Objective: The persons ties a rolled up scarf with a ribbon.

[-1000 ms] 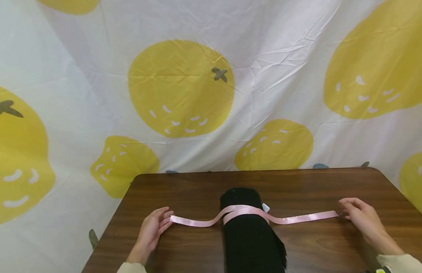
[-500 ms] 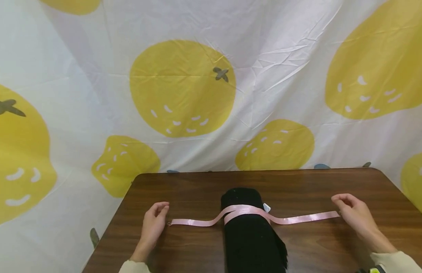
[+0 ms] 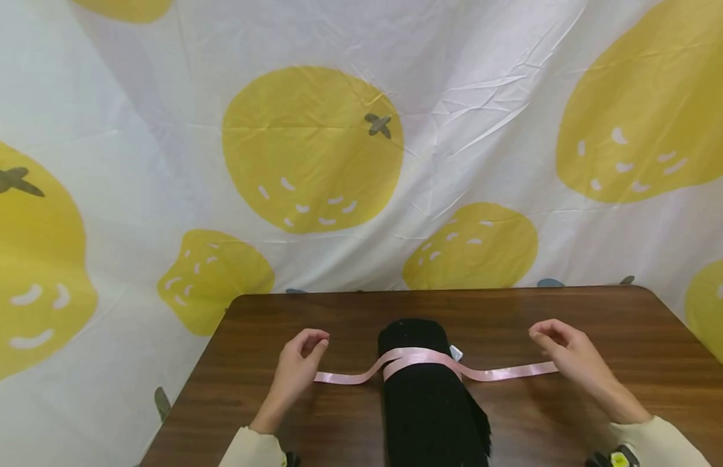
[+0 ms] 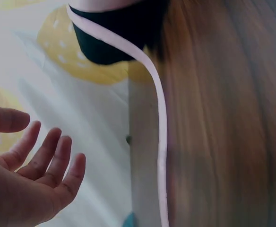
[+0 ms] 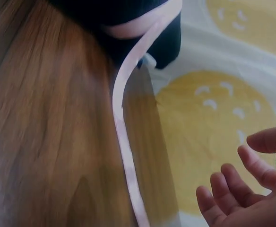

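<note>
A rolled black cloth point(image 3: 428, 415) lies lengthwise on the brown wooden table. Around its upper part passes a pink satin ribbon point(image 3: 416, 355), crossed on top, its two tails stretched out to either side on the table. My left hand point(image 3: 297, 364) hovers over the left tail, fingers loosely bent and holding nothing. Over the right tail is my right hand point(image 3: 572, 357), likewise relaxed and holding nothing. Both wrist views show a gap between the fingers and the ribbon point(image 4: 161, 142). The hands hide the tail ends in the head view.
A small white tag point(image 3: 456, 353) sticks out at the right side of the roll. Behind the table point(image 3: 315, 314) hangs a white curtain point(image 3: 472, 130) printed with yellow fruit. Table surface extends on both sides of the roll.
My left hand has left the ribbon's left end and moved right, toward the roll. The right hand has come inward to the left. Ribbon and roll stay in place.
</note>
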Demonstrator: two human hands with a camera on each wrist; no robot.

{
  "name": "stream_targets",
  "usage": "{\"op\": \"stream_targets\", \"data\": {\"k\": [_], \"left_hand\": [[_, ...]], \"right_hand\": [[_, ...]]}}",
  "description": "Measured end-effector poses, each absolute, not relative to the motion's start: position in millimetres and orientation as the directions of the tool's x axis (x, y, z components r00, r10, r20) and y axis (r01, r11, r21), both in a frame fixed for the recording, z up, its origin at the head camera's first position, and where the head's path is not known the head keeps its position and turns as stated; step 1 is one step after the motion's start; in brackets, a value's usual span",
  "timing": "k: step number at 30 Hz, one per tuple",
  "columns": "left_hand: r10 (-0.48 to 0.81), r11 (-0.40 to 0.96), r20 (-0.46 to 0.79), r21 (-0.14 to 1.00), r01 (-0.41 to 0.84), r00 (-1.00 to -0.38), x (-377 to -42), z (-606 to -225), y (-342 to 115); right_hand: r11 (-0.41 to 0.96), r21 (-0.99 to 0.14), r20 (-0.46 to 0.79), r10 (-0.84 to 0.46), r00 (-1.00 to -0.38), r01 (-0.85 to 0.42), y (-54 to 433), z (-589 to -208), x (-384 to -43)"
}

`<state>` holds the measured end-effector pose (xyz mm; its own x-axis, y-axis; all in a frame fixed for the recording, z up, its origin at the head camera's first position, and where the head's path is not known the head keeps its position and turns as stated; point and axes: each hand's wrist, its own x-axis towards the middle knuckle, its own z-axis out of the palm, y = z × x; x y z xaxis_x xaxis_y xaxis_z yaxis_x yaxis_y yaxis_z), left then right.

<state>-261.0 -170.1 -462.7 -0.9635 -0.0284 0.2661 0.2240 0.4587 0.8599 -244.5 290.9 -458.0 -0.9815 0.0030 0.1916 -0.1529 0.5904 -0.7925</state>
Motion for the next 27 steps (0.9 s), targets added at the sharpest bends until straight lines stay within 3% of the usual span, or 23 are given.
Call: {"op": "stream_targets", "data": {"k": [8, 17, 27], "left_hand": [[0.166, 0.457, 0.282, 0.827, 0.327, -0.945, -262.5, -451.6, -137.2], [0.303, 0.457, 0.259, 0.805, 0.378, -0.917, -261.1, -452.8, -105.6], [0.354, 0.436, 0.284, 0.793, 0.426, -0.891, -265.5, -454.0, -83.7]], "right_hand": [[0.55, -0.787, 0.247, -0.132, -0.96, -0.279, 260.6, -445.2, -247.7], [0.383, -0.832, 0.287, -0.32, -0.903, -0.401, 232.1, -445.0, -252.6], [0.337, -0.86, 0.237, -0.402, -0.884, -0.384, 201.6, -451.1, -257.0]]}}
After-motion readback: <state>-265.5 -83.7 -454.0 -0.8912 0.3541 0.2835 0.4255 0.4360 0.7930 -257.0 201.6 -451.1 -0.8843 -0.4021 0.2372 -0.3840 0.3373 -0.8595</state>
